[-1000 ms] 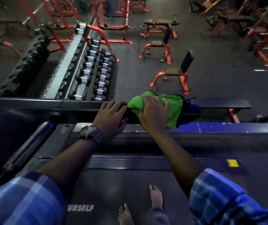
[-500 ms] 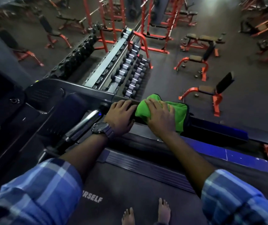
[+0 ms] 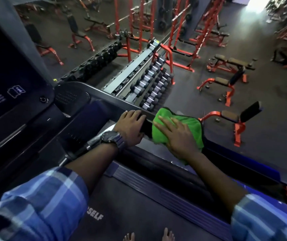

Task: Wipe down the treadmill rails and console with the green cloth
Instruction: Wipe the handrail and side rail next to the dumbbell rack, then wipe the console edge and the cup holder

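Just one head-worn wide-angle cam, looking down and forward from close above the treadmill rail, gym floor beyond.

beyond the machine a long dumbbell rack runs along the dark floor. red power racks stand behind it, and red-framed benches with black pads sit to the right, well apart from each other.

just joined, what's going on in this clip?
A person stands barefoot on a treadmill, wiping its side rail. The right hand presses the green cloth flat onto the rail with straight fingers. The left hand grips the rail just beside the cloth. The console sits off to the left, untouched right now.
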Motion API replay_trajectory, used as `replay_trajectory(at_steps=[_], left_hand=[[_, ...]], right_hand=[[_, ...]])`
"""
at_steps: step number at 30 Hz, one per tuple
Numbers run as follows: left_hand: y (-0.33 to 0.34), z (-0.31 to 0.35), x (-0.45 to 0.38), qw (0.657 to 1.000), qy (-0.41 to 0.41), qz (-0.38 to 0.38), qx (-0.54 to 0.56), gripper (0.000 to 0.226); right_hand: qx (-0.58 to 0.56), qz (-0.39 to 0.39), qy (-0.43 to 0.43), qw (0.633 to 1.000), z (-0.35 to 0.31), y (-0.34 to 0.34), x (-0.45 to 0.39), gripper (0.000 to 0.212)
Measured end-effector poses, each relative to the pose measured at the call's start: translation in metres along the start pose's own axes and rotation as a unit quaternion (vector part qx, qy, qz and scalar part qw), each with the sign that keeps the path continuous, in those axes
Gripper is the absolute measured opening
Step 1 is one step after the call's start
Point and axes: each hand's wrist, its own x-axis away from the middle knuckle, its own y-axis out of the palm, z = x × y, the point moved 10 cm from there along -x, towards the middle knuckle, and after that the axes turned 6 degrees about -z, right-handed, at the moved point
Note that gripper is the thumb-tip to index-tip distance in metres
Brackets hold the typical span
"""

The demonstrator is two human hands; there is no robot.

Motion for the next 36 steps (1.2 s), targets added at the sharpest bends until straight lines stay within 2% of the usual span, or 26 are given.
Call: replay_trajectory(at_steps=[2, 5, 7, 11, 14, 17, 20, 23, 25, 26, 27, 29, 31, 32, 34, 36], left_hand=[[-0.004, -0.014, -0.001, 1.000, -0.025, -0.003, -0.003, 0.064], [-0.005, -0.030, -0.007, 0.998, -0.050, -0.044, -0.004, 0.064], [-0.007, -0.041, -0.010, 0.996, -0.065, -0.059, -0.005, 0.061], [-0.014, -0.062, 0.001, 0.994, -0.085, -0.061, -0.003, 0.065], [-0.011, -0.071, 0.015, 0.991, -0.090, -0.096, -0.031, 0.071], [-0.001, -0.072, 0.025, 0.984, -0.103, -0.146, -0.012, 0.061], [0.008, -0.071, 0.029, 0.974, -0.151, -0.165, 0.038, 0.047], [0.001, -0.072, 0.026, 0.971, -0.193, -0.141, 0.032, 0.035], [-0.001, -0.073, 0.026, 0.969, -0.210, -0.128, 0.033, 0.034], [-0.001, -0.075, 0.026, 0.967, -0.219, -0.125, 0.037, 0.034], [0.000, -0.076, 0.027, 0.965, -0.229, -0.125, 0.042, 0.034], [0.001, -0.078, 0.030, 0.959, -0.249, -0.124, 0.047, 0.034], [0.002, -0.077, 0.032, 0.954, -0.270, -0.122, 0.049, 0.035], [0.002, -0.076, 0.033, 0.951, -0.281, -0.122, 0.051, 0.035], [0.002, -0.074, 0.035, 0.945, -0.301, -0.116, 0.058, 0.037], [-0.001, -0.072, 0.035, 0.938, -0.322, -0.109, 0.069, 0.042]], right_hand=[[-0.028, -0.011, 0.002, 1.000, 0.012, -0.004, 0.007, 0.076], [-0.112, 0.010, 0.143, 0.983, 0.026, -0.011, -0.024, 0.057], [-0.115, 0.011, 0.158, 0.981, 0.000, -0.014, -0.062, 0.051], [-0.016, 0.018, -0.033, 0.999, -0.068, -0.008, -0.096, 0.074], [-0.027, 0.023, -0.156, 0.987, -0.071, -0.011, -0.089, 0.077], [-0.100, -0.010, -0.124, 0.987, -0.067, -0.018, -0.129, 0.071], [-0.170, -0.057, -0.121, 0.976, -0.102, -0.017, -0.186, 0.062], [-0.081, -0.052, -0.244, 0.965, -0.142, -0.019, -0.200, 0.068], [-0.049, -0.046, -0.352, 0.934, -0.146, -0.014, -0.187, 0.072], [-0.064, -0.044, -0.378, 0.923, -0.140, -0.013, -0.182, 0.073], [-0.097, -0.049, -0.373, 0.921, -0.130, -0.012, -0.183, 0.074], [-0.148, -0.063, -0.294, 0.942, -0.118, -0.010, -0.204, 0.075], [-0.156, -0.068, -0.236, 0.957, -0.139, -0.010, -0.231, 0.070], [-0.150, -0.059, -0.233, 0.959, -0.157, -0.014, -0.242, 0.068], [-0.115, -0.041, -0.268, 0.956, -0.189, -0.020, -0.255, 0.065], [-0.084, -0.036, -0.364, 0.927, -0.199, -0.023, -0.250, 0.070]])
